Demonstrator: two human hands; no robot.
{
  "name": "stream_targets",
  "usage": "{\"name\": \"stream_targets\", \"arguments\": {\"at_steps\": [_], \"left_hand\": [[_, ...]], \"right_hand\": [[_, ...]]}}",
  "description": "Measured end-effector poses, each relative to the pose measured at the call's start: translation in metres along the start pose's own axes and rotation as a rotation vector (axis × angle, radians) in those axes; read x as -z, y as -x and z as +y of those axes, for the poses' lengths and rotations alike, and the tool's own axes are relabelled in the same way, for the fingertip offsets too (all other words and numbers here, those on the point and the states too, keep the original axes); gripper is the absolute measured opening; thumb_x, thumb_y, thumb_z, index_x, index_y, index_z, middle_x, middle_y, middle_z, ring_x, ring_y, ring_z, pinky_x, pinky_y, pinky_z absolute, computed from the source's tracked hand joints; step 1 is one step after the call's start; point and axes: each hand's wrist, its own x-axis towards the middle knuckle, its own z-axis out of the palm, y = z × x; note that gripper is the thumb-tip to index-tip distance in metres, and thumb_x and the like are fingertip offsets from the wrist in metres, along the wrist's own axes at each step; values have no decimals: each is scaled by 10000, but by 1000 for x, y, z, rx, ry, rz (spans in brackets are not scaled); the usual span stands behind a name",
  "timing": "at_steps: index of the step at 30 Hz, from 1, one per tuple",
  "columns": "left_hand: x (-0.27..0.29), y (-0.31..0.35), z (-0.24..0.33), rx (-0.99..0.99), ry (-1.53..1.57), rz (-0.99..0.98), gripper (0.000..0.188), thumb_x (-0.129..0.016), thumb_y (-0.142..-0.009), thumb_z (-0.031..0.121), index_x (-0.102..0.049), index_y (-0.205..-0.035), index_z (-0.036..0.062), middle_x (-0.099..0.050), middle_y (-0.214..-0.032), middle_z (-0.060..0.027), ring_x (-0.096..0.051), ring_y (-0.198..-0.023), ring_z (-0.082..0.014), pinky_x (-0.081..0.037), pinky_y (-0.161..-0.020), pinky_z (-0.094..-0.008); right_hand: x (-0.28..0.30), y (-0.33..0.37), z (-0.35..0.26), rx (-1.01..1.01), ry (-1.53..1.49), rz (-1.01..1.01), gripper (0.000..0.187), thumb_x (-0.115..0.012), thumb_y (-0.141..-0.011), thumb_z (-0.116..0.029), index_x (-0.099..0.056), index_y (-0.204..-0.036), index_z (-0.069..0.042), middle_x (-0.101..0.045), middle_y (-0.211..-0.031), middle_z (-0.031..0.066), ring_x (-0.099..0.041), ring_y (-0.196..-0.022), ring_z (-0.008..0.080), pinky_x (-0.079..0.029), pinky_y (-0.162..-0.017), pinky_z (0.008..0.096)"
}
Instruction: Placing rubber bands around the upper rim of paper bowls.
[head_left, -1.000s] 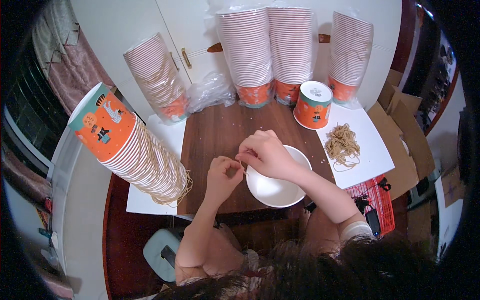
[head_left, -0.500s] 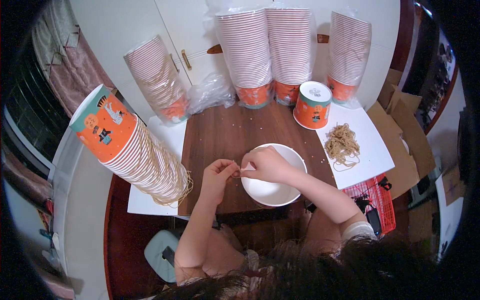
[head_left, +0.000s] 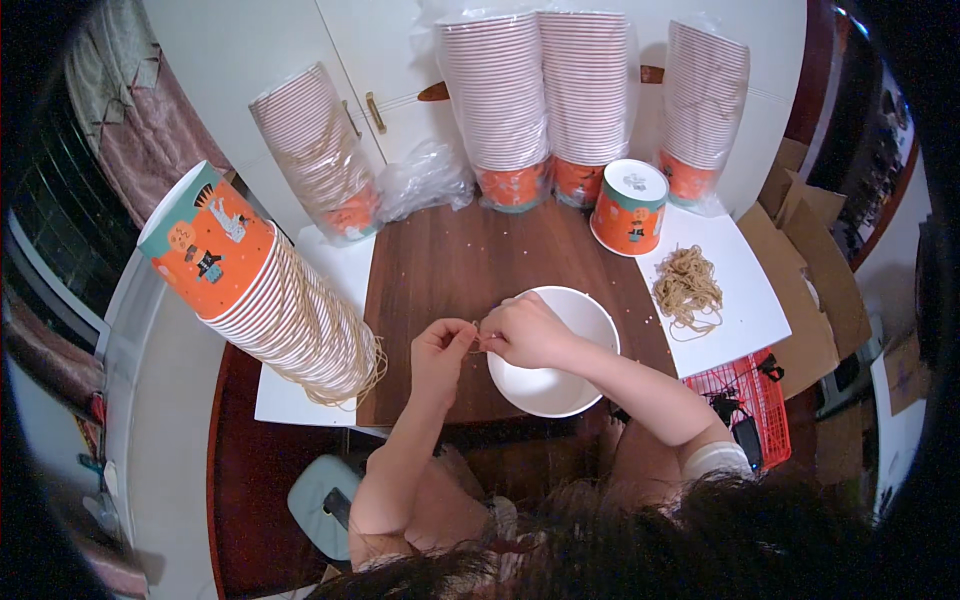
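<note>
My left hand (head_left: pixel 440 345) and my right hand (head_left: pixel 525 332) meet fingertip to fingertip above the table, both pinched closed. A thin tan rubber band shows faintly between them; its full shape is hidden by the fingers. Under my right hand and wrist stands a round white paper tub (head_left: pixel 550 392), its mouth facing up. At the left leans a long stack of nested orange-and-green paper tubs (head_left: pixel 210 250), with many tan bands looped loosely along it. A heap of tan rubber bands (head_left: pixel 688 285) lies to the right.
Plastic-wrapped tub stacks (head_left: pixel 495 100) stand along the back, beside crumpled clear plastic (head_left: pixel 425 182). One orange tub (head_left: pixel 628 222) sits upside down at the back right. A red basket (head_left: pixel 768 410) and an open cardboard box (head_left: pixel 820 270) are beyond the table's right side.
The view has shifted slightly. My hands stay pinched together, with the fingers changing their angle a little; the stacks and the band heap stay in place.
</note>
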Motion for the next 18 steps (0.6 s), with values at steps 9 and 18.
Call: {"name": "stream_targets", "arguments": {"at_steps": [9,18], "left_hand": [[-2,0,4,38,12,-9,29,-567,-774,19,-578,-797,5,-559,-699,-11,-442,-561,-60,-354,-509,-190],[-2,0,13,25,-166,-45,23,-591,-756,23,-594,-772,7,-570,-683,-4,-480,-595,-48,-380,-535,-184]], "right_hand": [[-3,2,6,27,-12,-12,104,-563,-700,-178,-576,-635,-98,-573,-623,62,-565,-698,255,-375,-631,389],[5,3,4,-78,-187,-100,123,-582,-691,-192,-621,-665,-78,-591,-629,93,-576,-652,280,-436,-600,377]]}}
